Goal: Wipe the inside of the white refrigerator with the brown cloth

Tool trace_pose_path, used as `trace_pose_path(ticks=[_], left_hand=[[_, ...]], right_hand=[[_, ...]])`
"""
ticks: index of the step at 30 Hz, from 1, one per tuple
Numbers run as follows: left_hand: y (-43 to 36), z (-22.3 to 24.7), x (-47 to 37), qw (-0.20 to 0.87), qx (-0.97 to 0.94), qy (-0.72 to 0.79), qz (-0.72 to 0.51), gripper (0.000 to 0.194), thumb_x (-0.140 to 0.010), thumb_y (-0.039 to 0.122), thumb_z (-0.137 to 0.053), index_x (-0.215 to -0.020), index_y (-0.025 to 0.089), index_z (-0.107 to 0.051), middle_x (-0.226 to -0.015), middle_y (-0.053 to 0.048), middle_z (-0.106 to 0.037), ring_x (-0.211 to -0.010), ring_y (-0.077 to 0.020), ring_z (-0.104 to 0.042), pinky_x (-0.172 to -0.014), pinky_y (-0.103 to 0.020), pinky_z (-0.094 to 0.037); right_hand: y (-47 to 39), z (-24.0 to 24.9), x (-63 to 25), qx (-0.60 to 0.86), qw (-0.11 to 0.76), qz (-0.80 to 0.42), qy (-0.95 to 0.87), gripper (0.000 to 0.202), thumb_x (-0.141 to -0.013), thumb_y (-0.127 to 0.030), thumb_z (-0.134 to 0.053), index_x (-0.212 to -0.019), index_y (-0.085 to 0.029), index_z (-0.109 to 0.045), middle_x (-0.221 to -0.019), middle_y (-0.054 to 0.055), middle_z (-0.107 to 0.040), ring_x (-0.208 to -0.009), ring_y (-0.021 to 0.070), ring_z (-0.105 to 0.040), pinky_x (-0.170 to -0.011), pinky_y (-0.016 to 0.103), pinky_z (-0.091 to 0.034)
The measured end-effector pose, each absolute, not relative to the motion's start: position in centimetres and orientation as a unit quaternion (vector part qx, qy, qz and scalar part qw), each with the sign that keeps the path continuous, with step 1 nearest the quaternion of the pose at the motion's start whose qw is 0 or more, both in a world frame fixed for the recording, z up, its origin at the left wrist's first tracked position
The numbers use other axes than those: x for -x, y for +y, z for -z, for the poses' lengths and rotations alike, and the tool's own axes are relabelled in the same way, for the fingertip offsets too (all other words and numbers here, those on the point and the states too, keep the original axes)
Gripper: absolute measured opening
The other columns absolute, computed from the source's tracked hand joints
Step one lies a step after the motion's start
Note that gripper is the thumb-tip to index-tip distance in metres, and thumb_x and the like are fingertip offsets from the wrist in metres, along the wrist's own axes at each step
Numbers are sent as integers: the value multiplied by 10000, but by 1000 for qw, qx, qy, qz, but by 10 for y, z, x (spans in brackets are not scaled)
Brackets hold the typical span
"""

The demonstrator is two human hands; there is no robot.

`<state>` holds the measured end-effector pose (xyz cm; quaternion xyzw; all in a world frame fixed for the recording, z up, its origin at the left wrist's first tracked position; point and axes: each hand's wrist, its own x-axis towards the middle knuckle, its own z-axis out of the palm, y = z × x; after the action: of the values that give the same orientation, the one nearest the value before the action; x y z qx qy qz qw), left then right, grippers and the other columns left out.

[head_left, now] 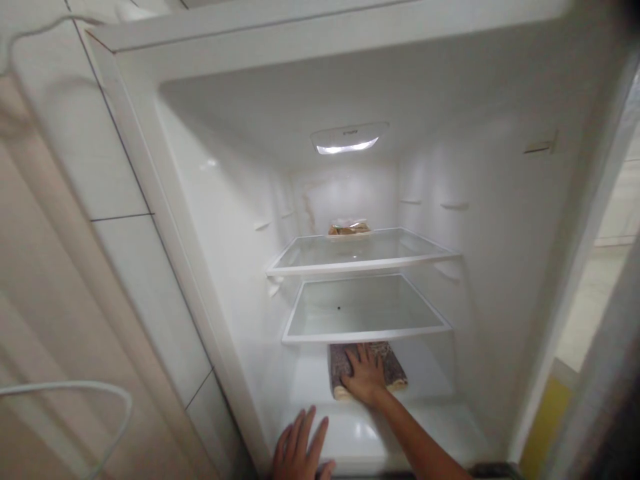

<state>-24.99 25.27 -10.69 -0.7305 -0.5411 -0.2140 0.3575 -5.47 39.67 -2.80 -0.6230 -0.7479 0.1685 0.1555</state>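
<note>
Inside an open white fridge (200, 167), a folded brown patterned cloth (340, 383) with a pale edge lies on the fridge floor under the lower shelf. My right hand (366, 377) is spread flat on top of this cloth, fingers apart, pressing on it without gripping. Near the fridge's front edge at the bottom of the view is my left hand (300, 447), its fingers spread and nothing in them. It is left of the cloth and apart from it.
Two glass shelves, an upper (365, 267) and a lower (367, 335), span the fridge above the cloth. A small clear packet (349, 229) sits on the upper one. A lamp (349, 139) glows on the ceiling. Tiles and a beige curtain-like surface (65, 300) are at left.
</note>
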Motion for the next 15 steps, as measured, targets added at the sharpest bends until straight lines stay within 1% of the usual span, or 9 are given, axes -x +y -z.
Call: trace_pose_path(ticks=[2, 4, 6, 8, 9, 10, 12, 13, 15], left_hand=[[252, 102, 251, 360, 733, -535, 215, 588, -754, 273, -650, -1336, 341, -594, -1371, -27, -685, -1260, -264, -587, -1024, -416, -416], [251, 97, 254, 371, 735, -524, 217, 596, -771, 306, -643, -1363, 320, -569, -1367, -35, -688, -1254, -255, -593, -1027, -397, -417], [251, 95, 257, 382, 748, -501, 211, 661, -791, 373, -633, -1428, 252, -505, -1361, -63, -691, -1246, -242, -602, -1017, -363, -436], [251, 96, 259, 374, 754, -500, 206, 791, -791, 389, -618, -1510, 156, -384, -1385, -117, -668, -1265, -250, -599, -1006, -350, -465], [251, 99, 259, 364, 747, -517, 209, 837, -791, 342, -607, -1544, 133, -306, -1401, -141, -651, -1279, -259, -596, -1004, -358, -477], [252, 102, 258, 353, 732, -541, 215, 868, -789, 265, -588, -1569, 137, -230, -1413, -157, -638, -1289, -271, -595, -1007, -374, -486], [254, 111, 256, 343, 695, -586, 237, 914, -781, 110, -528, -1593, 194, -118, -1411, -165, -634, -1286, -290, -605, -1012, -412, -497], [255, 115, 256, 344, 684, -594, 246, 929, -781, 58, -501, -1595, 224, -87, -1401, -160, -641, -1276, -291, -615, -1012, -421, -502], [257, 121, 255, 348, 678, -591, 263, 936, -787, 22, -490, -1595, 242, -74, -1382, -158, -650, -1260, -291, -628, -1009, -427, -514]], right_hand=[[373, 28, 56, 611, 148, -185, -755, 695, -824, -528, -532, -1487, -340, -441, -1685, 85, -263, -1565, 343, -200, -1249, 590, -130], [350, 27, 58, 598, 144, -201, -762, 688, -836, -548, -514, -1490, -352, -433, -1694, 76, -225, -1574, 341, -166, -1255, 590, -96], [327, 26, 60, 581, 151, -215, -771, 677, -832, -573, -517, -1472, -360, -461, -1692, 76, -229, -1572, 357, -163, -1256, 596, -82], [306, 24, 60, 558, 170, -223, -781, 668, -821, -590, -540, -1454, -382, -480, -1683, 74, -261, -1566, 370, -176, -1256, 601, -77], [297, 23, 60, 542, 180, -231, -788, 667, -819, -596, -548, -1452, -399, -475, -1680, 73, -272, -1564, 372, -183, -1257, 603, -73], [288, 20, 59, 523, 184, -243, -796, 671, -818, -607, -554, -1454, -415, -464, -1679, 72, -275, -1564, 375, -182, -1256, 609, -67], [277, 13, 58, 479, 181, -273, -815, 703, -812, -656, -551, -1469, -440, -426, -1684, 73, -257, -1566, 386, -159, -1251, 632, -53], [273, 8, 59, 458, 175, -285, -823, 722, -807, -685, -543, -1476, -446, -410, -1688, 73, -245, -1567, 392, -144, -1247, 646, -47], [273, 0, 64, 433, 164, -298, -834, 755, -795, -716, -538, -1484, -441, -397, -1690, 78, -244, -1567, 405, -127, -1237, 670, -40]])
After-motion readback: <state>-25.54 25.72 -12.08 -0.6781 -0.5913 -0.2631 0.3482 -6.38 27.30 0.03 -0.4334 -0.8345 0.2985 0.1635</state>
